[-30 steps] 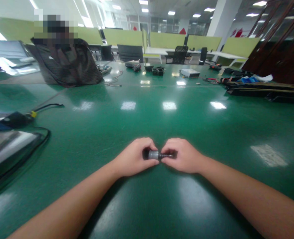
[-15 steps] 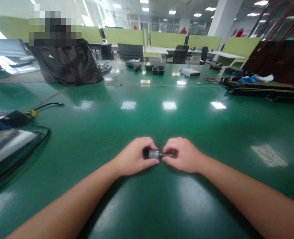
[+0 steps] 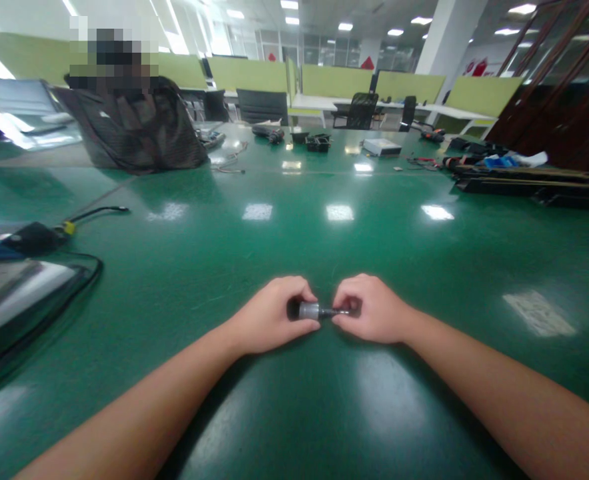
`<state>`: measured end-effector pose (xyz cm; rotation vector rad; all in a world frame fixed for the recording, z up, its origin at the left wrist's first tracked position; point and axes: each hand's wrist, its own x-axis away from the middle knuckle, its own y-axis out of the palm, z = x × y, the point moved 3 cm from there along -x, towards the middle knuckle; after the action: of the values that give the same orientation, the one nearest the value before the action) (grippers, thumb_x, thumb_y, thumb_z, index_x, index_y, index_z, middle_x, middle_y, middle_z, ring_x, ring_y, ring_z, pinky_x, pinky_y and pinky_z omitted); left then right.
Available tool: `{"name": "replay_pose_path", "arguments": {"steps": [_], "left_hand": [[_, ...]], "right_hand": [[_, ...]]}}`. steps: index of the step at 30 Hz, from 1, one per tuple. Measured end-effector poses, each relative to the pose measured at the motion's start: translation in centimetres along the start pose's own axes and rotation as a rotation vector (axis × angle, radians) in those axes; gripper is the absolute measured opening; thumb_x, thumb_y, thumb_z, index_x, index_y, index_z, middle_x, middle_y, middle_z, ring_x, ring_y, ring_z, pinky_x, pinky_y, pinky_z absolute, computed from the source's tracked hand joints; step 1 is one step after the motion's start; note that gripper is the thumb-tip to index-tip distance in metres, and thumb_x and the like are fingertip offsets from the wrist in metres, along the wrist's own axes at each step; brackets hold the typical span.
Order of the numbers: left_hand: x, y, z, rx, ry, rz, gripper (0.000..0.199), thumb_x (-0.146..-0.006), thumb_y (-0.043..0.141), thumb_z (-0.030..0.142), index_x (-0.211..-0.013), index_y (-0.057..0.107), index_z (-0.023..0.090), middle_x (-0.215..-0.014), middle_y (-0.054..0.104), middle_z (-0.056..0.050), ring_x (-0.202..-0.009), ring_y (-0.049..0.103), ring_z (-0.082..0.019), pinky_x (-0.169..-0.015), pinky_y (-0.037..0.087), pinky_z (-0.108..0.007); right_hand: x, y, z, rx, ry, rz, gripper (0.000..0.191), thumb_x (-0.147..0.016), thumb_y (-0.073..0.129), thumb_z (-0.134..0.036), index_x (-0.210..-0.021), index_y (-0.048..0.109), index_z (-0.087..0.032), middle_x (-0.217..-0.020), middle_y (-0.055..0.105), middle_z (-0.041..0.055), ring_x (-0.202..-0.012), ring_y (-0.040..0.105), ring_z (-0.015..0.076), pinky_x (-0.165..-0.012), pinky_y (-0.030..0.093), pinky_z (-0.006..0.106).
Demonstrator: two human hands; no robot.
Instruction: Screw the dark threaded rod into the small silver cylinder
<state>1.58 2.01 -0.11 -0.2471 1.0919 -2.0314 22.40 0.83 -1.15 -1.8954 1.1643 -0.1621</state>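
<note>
My left hand (image 3: pixel 272 317) is curled around a short cylinder (image 3: pixel 308 311), grey with a dark end, lying sideways low over the green table (image 3: pixel 294 247). From the cylinder's right side a thin dark shaft (image 3: pixel 327 312) runs to my right hand (image 3: pixel 374 310), whose thumb and fingers pinch it. A narrow gap separates the fingertips of the two hands. The shaft's far end lies within the curl of my right fingers, partly hidden. Whether shaft and cylinder are one piece I cannot tell.
A large dark bag (image 3: pixel 139 130) stands at the back left, with a pixelated patch above it. Cables and a flat device (image 3: pixel 19 293) lie at the left edge. Further back are a silver box (image 3: pixel 382 147), small black parts (image 3: pixel 318 141) and stacked dark panels (image 3: pixel 534 183) at the right.
My right hand has shifted slightly to the right, and a bit more of the shaft shows between the hands. My left hand has barely moved.
</note>
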Motion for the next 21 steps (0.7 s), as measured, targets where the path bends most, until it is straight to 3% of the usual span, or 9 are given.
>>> {"name": "replay_pose_path", "arguments": {"steps": [21], "left_hand": [[0.0, 0.0, 0.0, -0.002, 0.006, 0.001, 0.023, -0.078, 0.081, 0.029, -0.09, 0.065, 0.019, -0.089, 0.067, -0.001, -0.081, 0.063, -0.018, -0.077, 0.045, -0.03]], "right_hand": [[0.0, -1.3, 1.3, -0.037, -0.03, -0.087, 0.011, -0.071, 0.077, -0.018, -0.07, 0.066, -0.018, -0.065, 0.063, -0.0021, -0.061, 0.056, 0.012, -0.064, 0.043, 0.024]]}}
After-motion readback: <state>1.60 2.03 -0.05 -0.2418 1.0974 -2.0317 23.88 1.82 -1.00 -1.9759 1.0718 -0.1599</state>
